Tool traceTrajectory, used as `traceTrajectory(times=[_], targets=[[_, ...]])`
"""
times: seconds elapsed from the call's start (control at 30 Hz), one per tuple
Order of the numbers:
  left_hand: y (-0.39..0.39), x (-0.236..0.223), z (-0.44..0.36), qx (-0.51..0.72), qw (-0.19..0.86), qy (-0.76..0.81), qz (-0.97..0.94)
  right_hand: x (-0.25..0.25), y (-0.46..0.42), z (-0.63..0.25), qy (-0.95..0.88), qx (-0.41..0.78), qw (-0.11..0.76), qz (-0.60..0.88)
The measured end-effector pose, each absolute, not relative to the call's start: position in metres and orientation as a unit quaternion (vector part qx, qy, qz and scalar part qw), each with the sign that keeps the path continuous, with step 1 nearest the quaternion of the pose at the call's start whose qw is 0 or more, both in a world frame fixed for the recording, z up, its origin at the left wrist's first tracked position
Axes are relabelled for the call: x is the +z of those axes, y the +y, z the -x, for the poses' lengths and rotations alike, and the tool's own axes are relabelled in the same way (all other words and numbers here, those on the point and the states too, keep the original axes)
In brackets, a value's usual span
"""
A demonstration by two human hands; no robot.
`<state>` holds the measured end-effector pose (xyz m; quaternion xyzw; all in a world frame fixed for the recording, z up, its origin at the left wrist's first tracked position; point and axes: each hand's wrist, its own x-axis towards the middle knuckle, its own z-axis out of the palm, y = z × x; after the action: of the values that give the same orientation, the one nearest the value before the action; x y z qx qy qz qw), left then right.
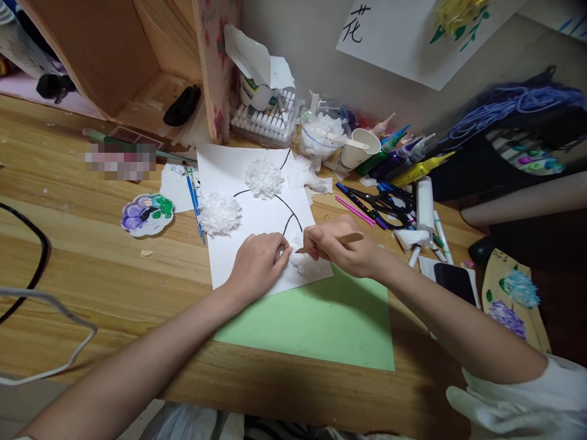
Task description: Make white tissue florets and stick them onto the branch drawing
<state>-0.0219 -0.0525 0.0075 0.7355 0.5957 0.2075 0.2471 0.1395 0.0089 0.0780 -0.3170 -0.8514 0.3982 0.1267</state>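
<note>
My left hand rests on a white sheet of paper, its thumb and forefinger pinched together beside a small white tissue flower. Whatever lies between those fingertips is too small to make out. In my right hand is a wooden stick with a broad, rounded upper end; its narrow lower tip points at the small flower near my left fingertips. Higher on the sheet sit two fuller white tissue flowers, one at the top and one at the left edge. Black curved stem lines run between the flowers.
Green paper lies under the sheet's lower edge. To the left are a paint palette and thin blue brushes. Behind stand a marker box, tissue scraps and a paper cup. Scissors and a phone lie right.
</note>
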Motion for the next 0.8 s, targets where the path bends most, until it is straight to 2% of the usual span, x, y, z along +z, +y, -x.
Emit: traceTrajectory(times=[0.13,0.3,0.53,0.8], targets=[[-0.054,0.007,0.021,0.211,0.239,0.593,-0.74,0.068,0.009,-0.137,-0.848,0.399,0.075,0.341],[-0.053,0.006,0.021,0.207,0.255,0.577,-0.748,0.061,0.009,-0.139,-0.829,0.415,0.062,0.369],[-0.052,0.007,0.021,0.199,0.255,0.58,-0.748,0.055,0.004,-0.136,-0.788,0.427,0.097,0.433],[-0.053,0.006,0.021,0.203,0.254,0.575,-0.751,0.061,-0.002,-0.142,-0.804,0.4,0.146,0.414]])
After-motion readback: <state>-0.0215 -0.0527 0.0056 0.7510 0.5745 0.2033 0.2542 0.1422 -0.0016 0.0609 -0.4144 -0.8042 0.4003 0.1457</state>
